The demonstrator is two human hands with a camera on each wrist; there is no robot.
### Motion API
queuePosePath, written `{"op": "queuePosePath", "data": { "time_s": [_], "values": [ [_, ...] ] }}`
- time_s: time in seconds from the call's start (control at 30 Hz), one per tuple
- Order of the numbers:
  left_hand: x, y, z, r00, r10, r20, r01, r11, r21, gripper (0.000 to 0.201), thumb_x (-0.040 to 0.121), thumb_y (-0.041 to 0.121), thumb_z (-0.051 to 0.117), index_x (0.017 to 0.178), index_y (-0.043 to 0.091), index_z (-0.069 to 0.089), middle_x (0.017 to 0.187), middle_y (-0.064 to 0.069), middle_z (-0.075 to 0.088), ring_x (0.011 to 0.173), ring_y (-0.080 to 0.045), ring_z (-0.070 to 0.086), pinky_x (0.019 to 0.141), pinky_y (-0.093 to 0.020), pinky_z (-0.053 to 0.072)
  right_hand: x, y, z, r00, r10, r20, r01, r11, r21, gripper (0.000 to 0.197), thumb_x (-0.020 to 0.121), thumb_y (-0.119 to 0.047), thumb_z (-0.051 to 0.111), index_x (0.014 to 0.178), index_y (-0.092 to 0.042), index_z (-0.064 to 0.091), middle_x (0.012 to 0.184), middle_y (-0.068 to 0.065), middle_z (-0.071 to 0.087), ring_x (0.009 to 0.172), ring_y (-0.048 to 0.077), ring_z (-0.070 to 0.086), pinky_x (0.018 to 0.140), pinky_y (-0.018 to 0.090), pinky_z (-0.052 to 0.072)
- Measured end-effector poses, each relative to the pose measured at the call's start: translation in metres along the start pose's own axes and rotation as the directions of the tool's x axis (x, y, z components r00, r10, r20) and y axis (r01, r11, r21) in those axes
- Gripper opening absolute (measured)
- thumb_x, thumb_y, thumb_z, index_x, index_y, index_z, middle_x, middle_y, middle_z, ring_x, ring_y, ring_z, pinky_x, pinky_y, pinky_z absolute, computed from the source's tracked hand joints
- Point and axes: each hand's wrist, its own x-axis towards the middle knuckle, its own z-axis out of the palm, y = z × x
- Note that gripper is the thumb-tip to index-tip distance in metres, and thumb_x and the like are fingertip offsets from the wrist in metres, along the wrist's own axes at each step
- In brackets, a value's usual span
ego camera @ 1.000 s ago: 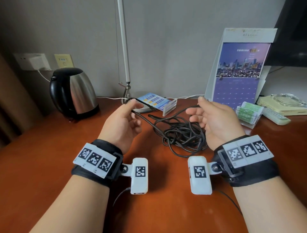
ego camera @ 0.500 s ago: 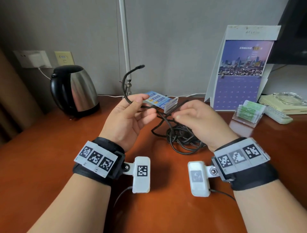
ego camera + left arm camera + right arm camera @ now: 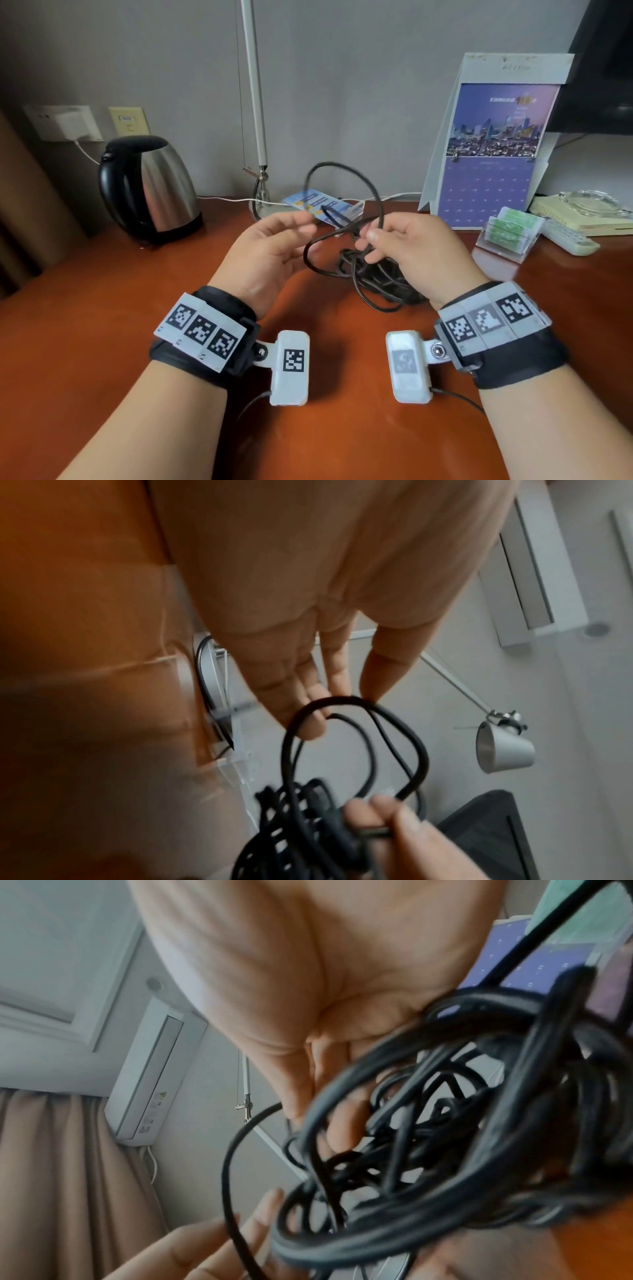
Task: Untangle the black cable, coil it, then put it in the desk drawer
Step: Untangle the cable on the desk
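Centrally, above the desk, the right hand pinches a strand of the tangled black cable, whose bundle hangs beneath its palm down to the desktop, while the left hand, fingers straight and relaxed, touches a raised loop with its fingertips.

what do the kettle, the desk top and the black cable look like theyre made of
Kettle: brushed metal body, likely stainless steel, given its streaky soft reflections; the black lid and handle look like plastic.
Desk top: reddish-brown wood or wood veneer with a smooth semi-gloss finish, showing soft glare.
Black cable: a flexible rubbery or plastic jacket, mostly matte; it bends into loose loops.
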Motion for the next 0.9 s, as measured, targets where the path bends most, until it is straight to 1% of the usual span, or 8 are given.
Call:
{"op": "queuePosePath", "data": {
  "time_s": [0.13, 0.2, 0.27, 0.37, 0.43, 0.5, 0.7, 0.9],
  "values": [
    [0.002, -0.003, -0.002, 0.992, -0.106, -0.067, 0.112, 0.989, 0.1, 0.019, 0.099, 0.015, 0.059, 0.113, 0.008, 0.071, 0.096, -0.008, 0.072, 0.089, -0.026, 0.068, 0.091, -0.039, 0.056, 0.0, -0.006, 0.001, 0.993, 0.092, -0.08, -0.057, 0.931, 0.36, 0.016, 0.103, -0.013, 0.057, 0.092, -0.01, 0.069, 0.091, 0.007, 0.079, 0.07, 0.017, 0.072, 0.065, 0.022, 0.053],
    [-0.001, -0.001, 0.0, 0.983, -0.184, 0.002, 0.183, 0.978, 0.095, 0.034, 0.096, 0.039, 0.064, 0.113, 0.011, 0.071, 0.1, -0.008, 0.07, 0.093, -0.029, 0.069, 0.088, -0.041, 0.058, -0.001, -0.009, 0.0, 0.985, 0.136, -0.104, -0.07, 0.875, 0.479, 0.015, 0.104, -0.011, 0.055, 0.094, -0.009, 0.066, 0.093, 0.009, 0.079, 0.069, 0.015, 0.072, 0.058, 0.02, 0.053],
    [-0.004, -0.003, 0.001, 0.966, -0.224, 0.128, 0.212, 0.972, 0.103, 0.047, 0.09, 0.048, 0.07, 0.117, 0.011, 0.067, 0.101, -0.011, 0.069, 0.096, -0.032, 0.07, 0.088, -0.042, 0.06, -0.001, -0.012, -0.002, 0.978, 0.179, -0.11, -0.089, 0.828, 0.554, 0.014, 0.105, -0.012, 0.054, 0.095, -0.008, 0.064, 0.095, 0.009, 0.079, 0.07, 0.016, 0.073, 0.055, 0.024, 0.054],
    [-0.007, -0.009, 0.003, 0.94, -0.201, 0.277, 0.19, 0.979, 0.067, 0.044, 0.084, 0.016, 0.075, 0.124, 0.01, 0.059, 0.109, -0.024, 0.07, 0.1, -0.036, 0.072, 0.091, -0.042, 0.06, -0.001, -0.014, -0.002, 0.973, 0.211, -0.099, -0.113, 0.801, 0.588, 0.011, 0.105, -0.012, 0.053, 0.096, -0.008, 0.059, 0.094, 0.009, 0.079, 0.069, 0.017, 0.073, 0.053, 0.025, 0.055],
    [-0.007, -0.013, 0.003, 0.931, -0.17, 0.325, 0.158, 0.985, 0.063, 0.047, 0.083, -0.012, 0.068, 0.125, 0.008, 0.058, 0.112, -0.03, 0.067, 0.098, -0.034, 0.074, 0.089, -0.039, 0.062, -0.002, -0.014, -0.002, 0.972, 0.213, -0.1, -0.115, 0.801, 0.588, 0.011, 0.104, -0.011, 0.054, 0.095, -0.006, 0.057, 0.092, 0.009, 0.079, 0.066, 0.016, 0.072, 0.051, 0.025, 0.054],
    [-0.006, -0.016, 0.002, 0.927, -0.144, 0.345, 0.124, 0.989, 0.079, 0.05, 0.085, -0.026, 0.057, 0.124, 0.006, 0.057, 0.108, -0.027, 0.069, 0.092, -0.032, 0.076, 0.086, -0.038, 0.063, -0.002, -0.014, -0.002, 0.976, 0.199, -0.086, -0.115, 0.811, 0.574, 0.012, 0.103, -0.011, 0.057, 0.093, -0.006, 0.056, 0.091, 0.012, 0.079, 0.065, 0.015, 0.071, 0.051, 0.024, 0.054],
    [-0.002, -0.018, 0.003, 0.939, 0.003, 0.345, -0.036, 0.995, 0.091, 0.048, 0.075, -0.014, 0.069, 0.119, 0.003, 0.06, 0.098, -0.022, 0.072, 0.085, -0.025, 0.071, 0.081, -0.03, 0.057, -0.003, -0.01, 0.003, 0.988, 0.157, -0.003, -0.135, 0.859, 0.493, 0.016, 0.093, -0.009, 0.071, 0.08, -0.011, 0.062, 0.083, 0.019, 0.074, 0.062, 0.015, 0.065, 0.053, 0.024, 0.051],
    [-0.005, -0.016, 0.006, 0.934, 0.018, 0.358, -0.026, 0.999, 0.019, 0.057, 0.079, -0.018, 0.067, 0.129, 0.006, 0.052, 0.093, -0.013, 0.072, 0.08, -0.025, 0.068, 0.08, -0.034, 0.057, -0.006, -0.008, 0.009, 0.994, 0.096, 0.049, -0.107, 0.924, 0.367, 0.024, 0.084, -0.015, 0.081, 0.068, -0.013, 0.064, 0.072, 0.017, 0.068, 0.062, 0.022, 0.063, 0.064, 0.038, 0.054]
  ]
}}
